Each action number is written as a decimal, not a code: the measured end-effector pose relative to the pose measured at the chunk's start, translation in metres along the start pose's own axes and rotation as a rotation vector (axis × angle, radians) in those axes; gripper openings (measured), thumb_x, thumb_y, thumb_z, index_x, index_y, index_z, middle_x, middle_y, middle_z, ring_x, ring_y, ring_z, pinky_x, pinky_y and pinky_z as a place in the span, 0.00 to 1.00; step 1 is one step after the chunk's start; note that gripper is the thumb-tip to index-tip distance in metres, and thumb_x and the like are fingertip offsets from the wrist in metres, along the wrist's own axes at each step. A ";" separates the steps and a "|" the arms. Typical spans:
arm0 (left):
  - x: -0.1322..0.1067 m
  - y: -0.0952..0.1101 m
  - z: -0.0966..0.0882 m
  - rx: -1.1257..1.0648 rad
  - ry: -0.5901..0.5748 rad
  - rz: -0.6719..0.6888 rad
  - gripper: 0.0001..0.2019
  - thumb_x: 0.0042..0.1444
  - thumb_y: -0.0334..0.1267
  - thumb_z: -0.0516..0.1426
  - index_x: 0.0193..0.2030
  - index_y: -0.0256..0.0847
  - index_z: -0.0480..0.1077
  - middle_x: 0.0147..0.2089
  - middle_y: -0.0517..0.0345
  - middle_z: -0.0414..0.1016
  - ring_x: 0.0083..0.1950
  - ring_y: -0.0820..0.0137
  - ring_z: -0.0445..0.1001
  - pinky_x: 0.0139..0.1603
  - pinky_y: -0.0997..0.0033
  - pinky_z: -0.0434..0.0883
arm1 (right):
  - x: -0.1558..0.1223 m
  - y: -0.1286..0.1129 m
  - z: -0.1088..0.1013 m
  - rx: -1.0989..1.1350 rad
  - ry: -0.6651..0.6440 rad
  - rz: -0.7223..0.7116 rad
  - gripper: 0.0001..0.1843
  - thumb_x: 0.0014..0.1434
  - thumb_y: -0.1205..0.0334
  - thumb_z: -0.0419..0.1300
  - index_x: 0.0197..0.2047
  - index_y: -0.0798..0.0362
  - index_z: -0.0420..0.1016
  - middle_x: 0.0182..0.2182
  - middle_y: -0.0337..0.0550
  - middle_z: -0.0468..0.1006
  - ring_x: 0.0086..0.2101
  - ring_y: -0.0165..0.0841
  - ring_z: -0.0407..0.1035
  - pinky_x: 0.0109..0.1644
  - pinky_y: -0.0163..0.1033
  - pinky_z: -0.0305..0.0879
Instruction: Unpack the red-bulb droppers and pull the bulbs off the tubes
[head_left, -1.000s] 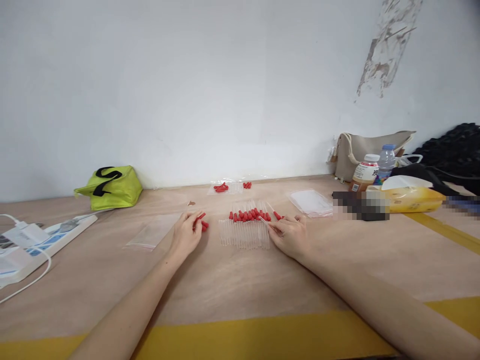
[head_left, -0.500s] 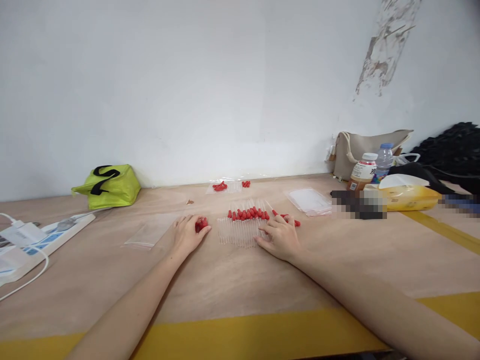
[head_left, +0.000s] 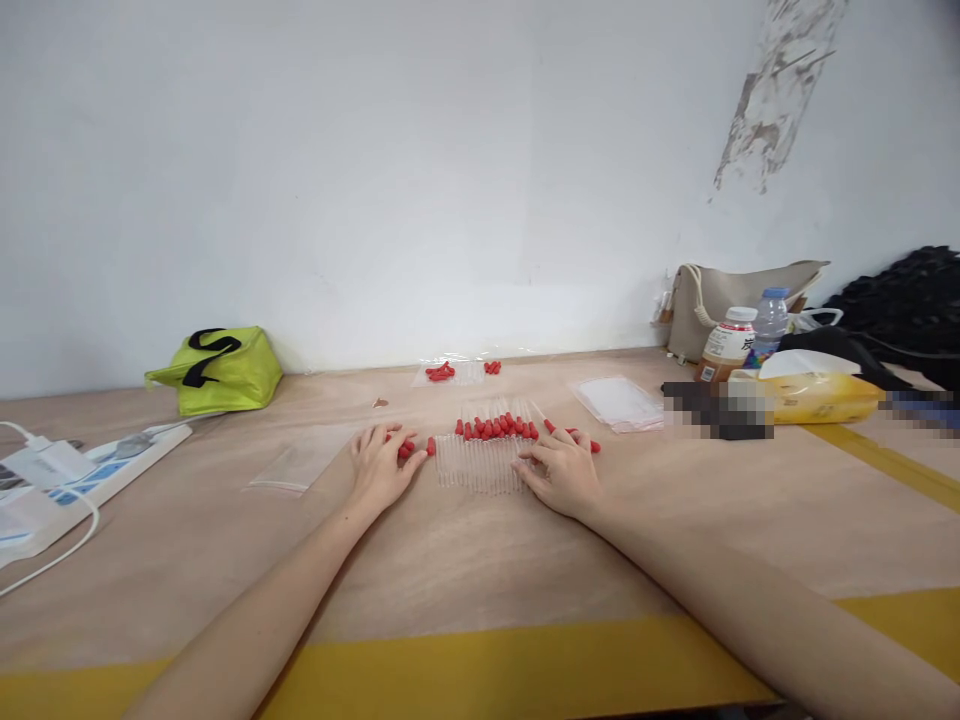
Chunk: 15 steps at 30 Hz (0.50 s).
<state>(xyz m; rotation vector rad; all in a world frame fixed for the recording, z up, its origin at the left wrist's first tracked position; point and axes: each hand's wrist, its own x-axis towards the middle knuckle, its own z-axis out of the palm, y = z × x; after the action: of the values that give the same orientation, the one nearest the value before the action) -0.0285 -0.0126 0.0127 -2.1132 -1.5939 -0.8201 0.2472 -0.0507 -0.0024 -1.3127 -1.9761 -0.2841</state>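
A row of clear glass tubes (head_left: 480, 462) with red rubber bulbs (head_left: 495, 428) lies on the wooden table between my hands. My left hand (head_left: 381, 466) rests on the table just left of the row, its fingers spread over a few loose red bulbs (head_left: 411, 448). On the right end of the row lies my right hand (head_left: 561, 470), its fingers flat and apart, touching the tubes. More red-bulbed droppers (head_left: 577, 436) lie just beyond my right hand.
A clear plastic bag (head_left: 304, 462) lies left of my left hand; another bag with red bulbs (head_left: 448, 373) lies near the wall. A lime green bag (head_left: 217, 370), a power strip (head_left: 82, 482), flat packets (head_left: 619, 402), bottles (head_left: 726, 345) and a beige bag (head_left: 739, 295) stand around.
My left hand put down the red bulb that it held and now lies flat over the loose bulbs. My right hand let go of a dropper and spread flat on the tubes.
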 end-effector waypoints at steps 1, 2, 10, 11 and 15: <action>0.002 0.005 0.000 -0.017 -0.002 0.012 0.12 0.51 0.46 0.55 0.39 0.45 0.72 0.45 0.53 0.68 0.49 0.59 0.62 0.48 0.58 0.56 | 0.000 0.000 0.000 0.004 -0.001 0.008 0.13 0.56 0.52 0.53 0.29 0.49 0.75 0.26 0.40 0.75 0.34 0.33 0.62 0.42 0.42 0.43; 0.006 0.012 0.000 -0.036 -0.014 0.031 0.11 0.51 0.45 0.54 0.38 0.45 0.72 0.45 0.53 0.69 0.49 0.60 0.62 0.48 0.58 0.56 | 0.001 -0.001 0.000 0.011 -0.003 0.015 0.12 0.56 0.53 0.53 0.29 0.49 0.75 0.25 0.40 0.75 0.34 0.33 0.62 0.42 0.42 0.43; 0.065 0.074 0.026 -0.081 -0.288 -0.282 0.16 0.47 0.54 0.52 0.26 0.45 0.73 0.44 0.51 0.69 0.51 0.55 0.61 0.48 0.53 0.55 | 0.000 0.004 -0.002 0.010 0.020 0.055 0.12 0.57 0.59 0.51 0.27 0.50 0.74 0.27 0.39 0.75 0.35 0.33 0.63 0.44 0.42 0.43; 0.072 0.077 0.031 -0.075 -0.319 -0.331 0.17 0.45 0.55 0.53 0.26 0.44 0.73 0.44 0.48 0.70 0.51 0.52 0.61 0.48 0.51 0.55 | 0.000 0.005 -0.002 0.003 0.024 0.067 0.12 0.57 0.60 0.51 0.28 0.49 0.74 0.27 0.39 0.75 0.35 0.33 0.63 0.44 0.43 0.43; 0.089 0.083 0.045 -0.088 -0.396 -0.407 0.16 0.41 0.49 0.56 0.28 0.37 0.73 0.42 0.37 0.71 0.51 0.44 0.61 0.47 0.46 0.54 | 0.000 0.006 -0.003 -0.015 0.036 0.094 0.12 0.57 0.60 0.51 0.28 0.49 0.74 0.27 0.39 0.76 0.35 0.33 0.63 0.45 0.44 0.42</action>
<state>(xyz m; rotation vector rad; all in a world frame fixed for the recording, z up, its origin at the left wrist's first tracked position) 0.0779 0.0556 0.0401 -2.1389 -2.2851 -0.6197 0.2538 -0.0500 -0.0018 -1.3961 -1.8794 -0.2765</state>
